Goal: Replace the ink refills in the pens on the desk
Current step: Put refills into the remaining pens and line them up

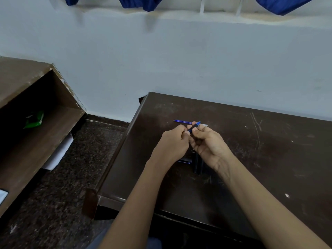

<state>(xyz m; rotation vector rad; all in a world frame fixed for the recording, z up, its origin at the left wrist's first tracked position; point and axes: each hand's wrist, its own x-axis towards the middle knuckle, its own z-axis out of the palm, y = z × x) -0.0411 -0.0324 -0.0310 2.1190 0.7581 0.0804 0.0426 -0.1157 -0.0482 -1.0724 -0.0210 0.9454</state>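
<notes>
- Gripping the pen [195, 127] in the right hand [208, 144], thumb and fingers curled round the dark barrel, blue end poking up past the fingertips.
- Meeting it with the left hand [171, 142], fingers curled in and touching the pen's near end; cannot tell whether pinching it, the grip being hidden.
- Holding both hands together above the bench [260, 159], over its left half, well inside every edge.
- Just beyond the fingertips, flat on the bench: thin blue refills [181, 121], pointing left, right ends hidden behind the right hand.
- Under the hands and partly hidden by them: dark pens [197, 164], lying on the bench nearer the body.
- Leftward, near the left hand: the bench's rounded left edge, with a drop to speckled dark floor [71, 177].
- Rightward: scratched brown top running on well past the right hand, dotted with a few white specks.
- Far edge tight against the pale wall [197, 60].
- Across the strip of floor: a brown shelf [27, 83], with a green packet [34, 120] inside and white paper [59, 153] below.
- At the top, over the wall: blue curtain [143, 3].
</notes>
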